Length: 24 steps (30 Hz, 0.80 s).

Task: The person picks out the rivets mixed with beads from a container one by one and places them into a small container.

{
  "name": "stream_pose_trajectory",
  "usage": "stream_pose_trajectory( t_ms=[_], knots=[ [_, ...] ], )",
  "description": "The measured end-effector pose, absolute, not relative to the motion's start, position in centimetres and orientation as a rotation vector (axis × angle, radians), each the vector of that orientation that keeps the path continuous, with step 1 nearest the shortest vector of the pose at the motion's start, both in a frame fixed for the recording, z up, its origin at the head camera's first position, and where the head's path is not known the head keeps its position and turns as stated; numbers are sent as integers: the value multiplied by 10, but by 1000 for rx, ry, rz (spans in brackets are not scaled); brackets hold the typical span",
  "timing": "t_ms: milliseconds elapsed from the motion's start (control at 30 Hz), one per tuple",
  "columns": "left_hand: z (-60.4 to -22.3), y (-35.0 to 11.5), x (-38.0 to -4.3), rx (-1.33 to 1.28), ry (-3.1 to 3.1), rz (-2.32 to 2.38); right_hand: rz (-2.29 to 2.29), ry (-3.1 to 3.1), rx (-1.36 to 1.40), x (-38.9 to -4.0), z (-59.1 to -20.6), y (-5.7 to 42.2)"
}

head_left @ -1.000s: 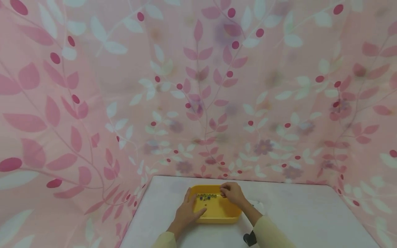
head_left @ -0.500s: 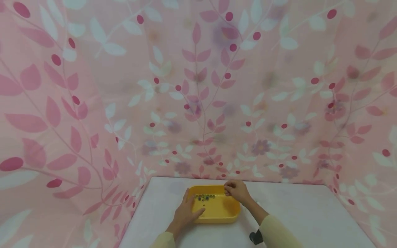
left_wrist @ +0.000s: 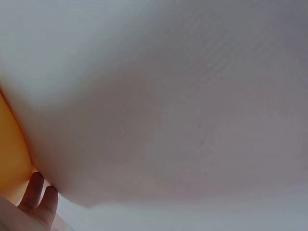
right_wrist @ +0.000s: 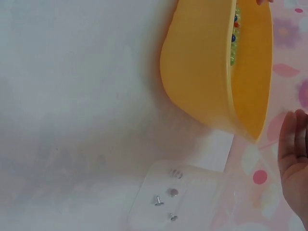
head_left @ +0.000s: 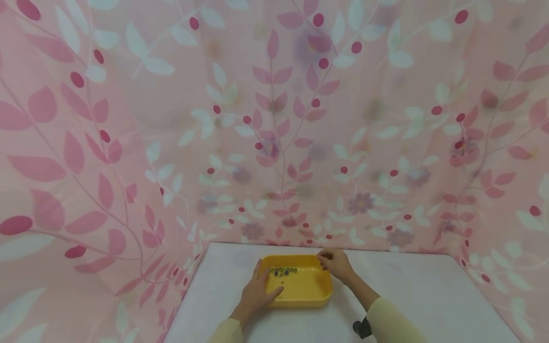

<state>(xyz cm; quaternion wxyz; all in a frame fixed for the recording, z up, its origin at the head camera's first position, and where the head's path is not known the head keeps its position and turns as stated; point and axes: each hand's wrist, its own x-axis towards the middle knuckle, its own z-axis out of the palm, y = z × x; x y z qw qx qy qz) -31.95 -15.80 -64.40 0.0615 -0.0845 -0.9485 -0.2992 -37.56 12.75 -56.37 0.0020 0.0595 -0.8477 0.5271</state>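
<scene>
A yellow plastic tray (head_left: 306, 288) stands on the white table. Small greenish glass marbles (head_left: 289, 269), with a few blue ones, lie in a line by its back wall; a tiny dark speck is on its floor. My left hand (head_left: 256, 288) spreads over the tray's left side, fingers extended along the rim and thumb over the inside. At the far right corner is my right hand (head_left: 338, 264), fingers bent and thumb close to the index finger. I cannot tell if something small is between them. The right wrist view cuts this hand (right_wrist: 294, 168) off at the edge.
In the right wrist view, a clear plastic box (right_wrist: 192, 197) with several small metal screws or studs (right_wrist: 159, 201) lies right of the tray. A black item (head_left: 362, 328) sits at my right sleeve. Pink leaf-patterned cloth (head_left: 274, 143) rises behind the table.
My right hand has moved right along the tray's back rim, from over the inside to the far right corner. The left hand and the marbles have stayed in place.
</scene>
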Motion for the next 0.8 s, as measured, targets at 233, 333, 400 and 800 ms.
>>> stream_pose_trajectory(
  t_ms=[233, 333, 400, 800],
  knots=[
    [-649, -158, -324, -244, -2859, -893, 1570, -2710, 146, -377, -562, 139],
    [-654, -159, -323, -251, -2851, -879, 1573, -2703, 112, -374, -566, 146],
    [-656, -159, -321, -255, -2858, -898, 1603, -2692, 65, -372, -569, 149],
    [-648, -159, -320, -276, -2850, -905, 1659, -2649, 20, -372, -562, 163]
  ],
)
